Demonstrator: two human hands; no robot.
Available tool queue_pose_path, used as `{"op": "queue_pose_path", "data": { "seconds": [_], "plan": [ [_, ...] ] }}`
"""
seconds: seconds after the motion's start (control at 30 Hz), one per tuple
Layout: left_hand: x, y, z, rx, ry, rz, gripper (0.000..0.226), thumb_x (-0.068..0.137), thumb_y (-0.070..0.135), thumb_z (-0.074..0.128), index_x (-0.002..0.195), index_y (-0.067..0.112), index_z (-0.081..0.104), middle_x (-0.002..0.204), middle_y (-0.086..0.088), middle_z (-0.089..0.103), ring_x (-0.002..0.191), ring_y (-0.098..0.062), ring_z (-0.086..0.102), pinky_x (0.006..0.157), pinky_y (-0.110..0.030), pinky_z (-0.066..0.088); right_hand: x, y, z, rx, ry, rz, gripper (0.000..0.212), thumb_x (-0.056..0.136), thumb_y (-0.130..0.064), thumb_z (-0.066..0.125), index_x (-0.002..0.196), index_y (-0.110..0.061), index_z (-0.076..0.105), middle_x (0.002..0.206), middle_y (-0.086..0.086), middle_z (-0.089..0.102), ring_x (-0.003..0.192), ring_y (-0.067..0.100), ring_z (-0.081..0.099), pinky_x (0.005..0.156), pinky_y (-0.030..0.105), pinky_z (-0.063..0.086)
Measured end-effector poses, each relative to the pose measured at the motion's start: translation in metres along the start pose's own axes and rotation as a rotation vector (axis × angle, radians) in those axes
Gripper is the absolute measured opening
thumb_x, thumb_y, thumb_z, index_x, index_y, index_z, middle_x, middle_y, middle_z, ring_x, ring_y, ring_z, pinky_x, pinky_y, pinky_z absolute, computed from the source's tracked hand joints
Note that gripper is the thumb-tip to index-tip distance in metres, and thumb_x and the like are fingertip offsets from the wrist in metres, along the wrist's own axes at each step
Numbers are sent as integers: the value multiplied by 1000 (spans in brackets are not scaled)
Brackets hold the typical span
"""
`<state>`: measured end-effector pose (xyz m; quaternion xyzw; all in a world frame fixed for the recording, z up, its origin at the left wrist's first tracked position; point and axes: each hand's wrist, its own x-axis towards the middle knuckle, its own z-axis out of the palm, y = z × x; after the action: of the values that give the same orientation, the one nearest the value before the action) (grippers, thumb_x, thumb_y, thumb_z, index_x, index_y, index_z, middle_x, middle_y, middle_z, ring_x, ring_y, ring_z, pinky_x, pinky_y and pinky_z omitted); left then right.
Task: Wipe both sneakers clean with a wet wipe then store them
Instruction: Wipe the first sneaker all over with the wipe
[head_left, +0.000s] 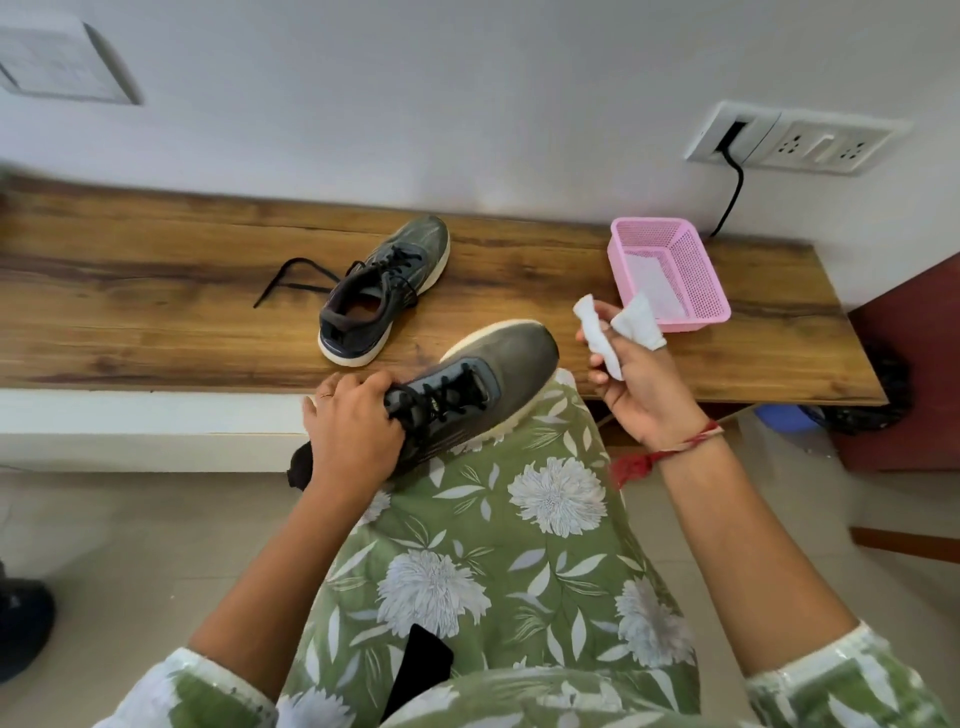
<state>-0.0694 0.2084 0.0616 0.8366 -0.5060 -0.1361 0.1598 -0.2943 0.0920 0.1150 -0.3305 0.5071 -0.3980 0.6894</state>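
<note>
A dark grey sneaker (483, 374) with a white sole lies on my lap, toe pointing away. My left hand (353, 426) grips it at the collar, over the black laces. To the right of the toe, my right hand (631, 379) is raised palm up and holds a white wet wipe (602, 338) draped over its fingers. The second sneaker (387, 291) stands alone on the wooden shelf (156, 291), its loose lace trailing to the left.
A pink mesh basket (675, 270) with a white sheet inside sits on the shelf's right part. Behind it, a black cable (730, 197) hangs from a wall socket (789, 137). Below the shelf's right end sit a blue object and a black bag.
</note>
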Motion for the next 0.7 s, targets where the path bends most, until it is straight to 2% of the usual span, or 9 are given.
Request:
{"op": "queue_pose_path", "data": {
  "seconds": [0.1, 0.2, 0.3, 0.37, 0.43, 0.5, 0.57, 0.63, 0.7],
  "plan": [
    [0, 4, -13, 84, -101, 22, 20, 79, 18, 54, 99, 16, 57, 90, -9, 62, 83, -33, 56, 60, -32, 34, 1, 2, 2, 10, -8, 112, 24, 97, -4, 42, 106, -14, 62, 82, 7, 59, 60, 6, 51, 44, 14, 44],
    [-2, 7, -18, 232, -93, 98, 22, 86, 34, 52, 100, 19, 55, 91, -5, 63, 83, -30, 60, 56, -29, 32, 3, -2, 2, 62, -23, 176, 23, 97, -2, 42, 102, -11, 62, 83, 10, 57, 65, 10, 55, 49, 15, 49],
    [-1, 6, -18, 305, -110, 159, 31, 87, 42, 49, 112, 22, 53, 99, -5, 61, 91, -28, 60, 58, -30, 35, 10, -3, -1, 108, 14, 183, 16, 94, -2, 49, 100, -6, 63, 87, 11, 59, 62, 10, 61, 53, 17, 52],
    [-2, 5, -18, 364, -182, 190, 44, 86, 41, 52, 128, 29, 45, 110, -6, 54, 102, -28, 53, 64, -33, 41, 13, 0, -2, 150, 23, 185, 16, 90, -3, 56, 105, -1, 62, 92, 11, 61, 66, 11, 64, 56, 18, 53],
    [-8, 7, -17, 417, -218, 233, 59, 86, 39, 50, 141, 35, 31, 117, -6, 46, 108, -27, 46, 75, -34, 44, 16, 4, -1, 178, -1, 187, 27, 87, 2, 59, 113, 3, 57, 97, 11, 62, 72, 12, 64, 61, 19, 55],
    [-17, 9, -12, 425, -182, 251, 64, 87, 36, 48, 146, 38, 22, 119, -5, 42, 109, -27, 42, 80, -35, 41, 18, 9, 5, 132, -44, 174, 27, 85, 12, 55, 110, 2, 57, 104, 11, 61, 80, 13, 62, 65, 18, 56],
    [-26, 11, -7, 355, -168, 203, 67, 86, 31, 49, 146, 40, 22, 124, -4, 39, 114, -26, 37, 87, -38, 37, 21, 16, 12, -4, -58, 127, 29, 83, 16, 55, 104, -2, 60, 111, 12, 61, 88, 16, 62, 70, 19, 56],
    [-32, 13, -1, 255, -182, 169, 69, 85, 24, 51, 146, 42, 22, 140, -4, 31, 131, -27, 24, 103, -49, 26, 25, 23, 17, -219, -32, 14, 26, 82, 13, 59, 99, -7, 65, 112, 14, 64, 88, 17, 63, 75, 22, 56],
    [-34, 15, 3, 182, -185, 191, 73, 84, 16, 51, 147, 41, 22, 151, -1, 21, 144, -23, 7, 110, -61, 6, 30, 28, 19, -503, 33, -132, 21, 83, 2, 64, 96, -13, 70, 104, 10, 68, 84, 16, 62, 74, 25, 54]
  ]
}}
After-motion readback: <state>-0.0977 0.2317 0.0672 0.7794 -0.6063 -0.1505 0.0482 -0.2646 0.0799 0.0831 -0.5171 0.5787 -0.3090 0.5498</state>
